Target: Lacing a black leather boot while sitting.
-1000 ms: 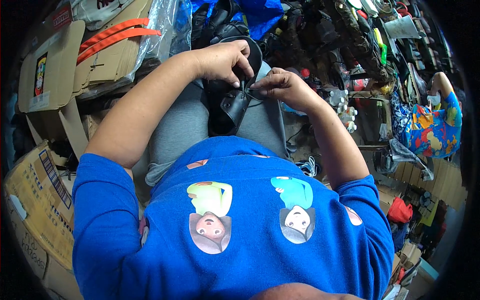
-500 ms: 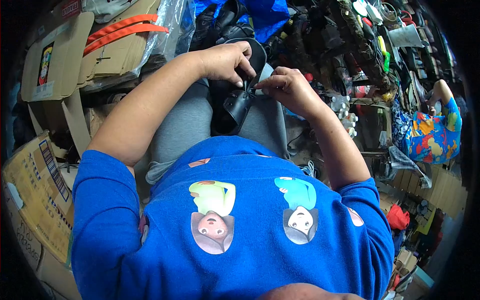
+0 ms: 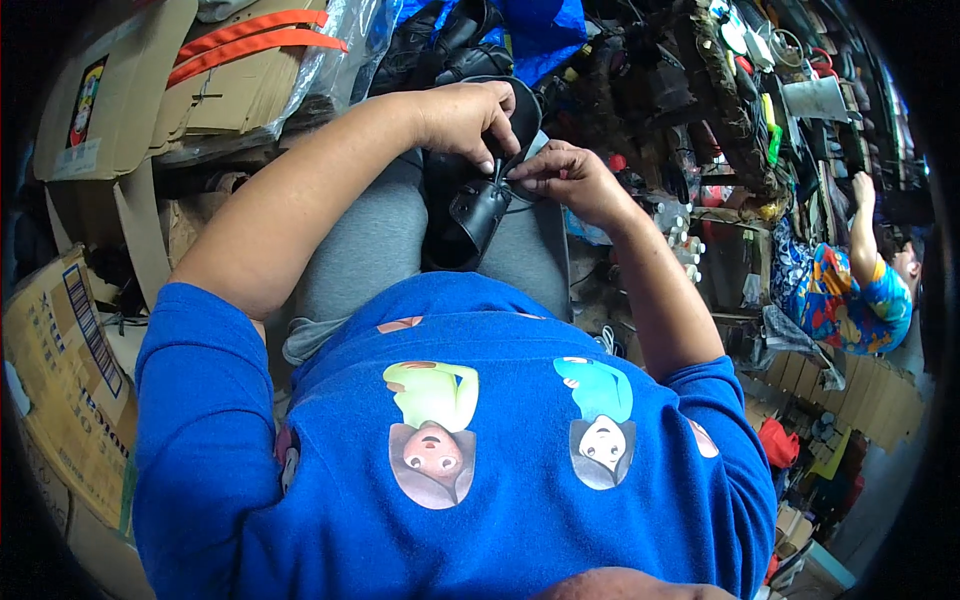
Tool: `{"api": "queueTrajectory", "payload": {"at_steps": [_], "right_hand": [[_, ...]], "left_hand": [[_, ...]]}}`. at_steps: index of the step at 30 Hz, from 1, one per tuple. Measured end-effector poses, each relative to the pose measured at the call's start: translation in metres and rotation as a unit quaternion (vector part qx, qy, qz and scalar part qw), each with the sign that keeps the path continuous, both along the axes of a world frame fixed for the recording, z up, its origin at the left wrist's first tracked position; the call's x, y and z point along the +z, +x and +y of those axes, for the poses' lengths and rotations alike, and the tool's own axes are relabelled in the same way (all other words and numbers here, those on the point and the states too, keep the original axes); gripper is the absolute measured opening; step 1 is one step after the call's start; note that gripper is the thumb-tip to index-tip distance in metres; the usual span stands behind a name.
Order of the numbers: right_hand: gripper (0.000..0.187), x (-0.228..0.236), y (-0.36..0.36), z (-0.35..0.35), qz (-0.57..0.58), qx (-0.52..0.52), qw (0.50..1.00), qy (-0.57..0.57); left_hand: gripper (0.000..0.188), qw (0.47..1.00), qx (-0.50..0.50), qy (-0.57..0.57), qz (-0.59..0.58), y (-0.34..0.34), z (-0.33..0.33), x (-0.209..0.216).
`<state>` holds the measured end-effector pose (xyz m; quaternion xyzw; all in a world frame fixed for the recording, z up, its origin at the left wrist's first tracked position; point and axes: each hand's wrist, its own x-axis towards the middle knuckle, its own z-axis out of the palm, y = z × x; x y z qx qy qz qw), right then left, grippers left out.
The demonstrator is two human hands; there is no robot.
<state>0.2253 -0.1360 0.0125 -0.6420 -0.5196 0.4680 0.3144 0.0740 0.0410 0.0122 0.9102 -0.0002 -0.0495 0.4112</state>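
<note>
A black shoe (image 3: 472,215) rests on my lap, over grey trousers. My left hand (image 3: 468,120) grips its upper part from above, fingers curled over the opening. My right hand (image 3: 567,178) pinches a thin black lace (image 3: 520,172) at the shoe's front, fingertips close to those of the left hand. Part of the shoe's sole is hidden under my left hand.
Cardboard boxes (image 3: 110,110) with orange straps (image 3: 255,45) stand at the left, another box (image 3: 70,380) lower left. More black shoes (image 3: 440,45) and cluttered goods (image 3: 700,90) lie ahead. Another person in a colourful top (image 3: 850,290) sits at the right.
The two hands stay on the shoe; the right fingers have shifted slightly along the lace toward the left hand. The shoe has barely moved.
</note>
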Motion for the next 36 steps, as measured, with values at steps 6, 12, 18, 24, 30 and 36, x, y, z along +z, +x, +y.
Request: {"api": "queueTrajectory", "payload": {"at_steps": [6,12,18,24,30,36], "right_hand": [[0.014,0.011,-0.017,-0.004,-0.209,0.009,0.970,0.121],[0.017,0.013,-0.021,-0.016,-0.228,-0.002,0.968,0.107],[0.023,0.005,-0.036,-0.027,-0.344,0.008,0.925,0.162],[0.031,0.007,-0.047,-0.032,-0.402,0.005,0.896,0.192],[0.035,0.007,-0.051,-0.042,-0.432,-0.003,0.880,0.196],[0.034,0.010,-0.052,-0.042,-0.422,-0.003,0.886,0.192]], "left_hand": [[0.045,0.992,0.088,0.041,-0.084,-0.013,-0.007,0.003],[0.041,0.968,0.163,0.190,-0.015,-0.085,0.004,0.018],[0.020,0.912,0.350,0.213,-0.011,-0.112,0.031,0.039],[0.016,0.902,0.369,0.219,-0.046,-0.140,0.025,0.025],[0.030,0.943,0.320,0.020,-0.091,-0.111,-0.050,0.031],[0.019,0.932,0.275,0.219,-0.091,-0.098,-0.066,0.000]]}}
